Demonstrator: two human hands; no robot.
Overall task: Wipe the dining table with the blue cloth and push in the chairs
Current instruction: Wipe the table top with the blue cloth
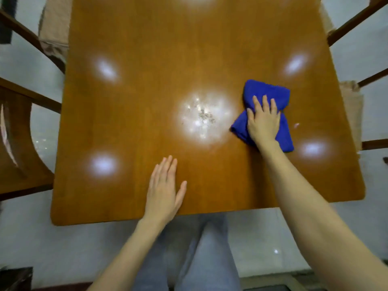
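Fingers (265,101) spread flat: right hand (263,124) presses blue cloth (269,91) toward tabletop (168,59) right edge; left hand (163,194) flat, fingers together, at near edge

Crumpled blue cloth (269,91) on right of glossy wooden table (147,106).

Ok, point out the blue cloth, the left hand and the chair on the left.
blue cloth (267,91), head view, on its bunched far end.
left hand (162,192), head view, on the back of the hand.
chair (14,148), head view, on its curved wooden part.
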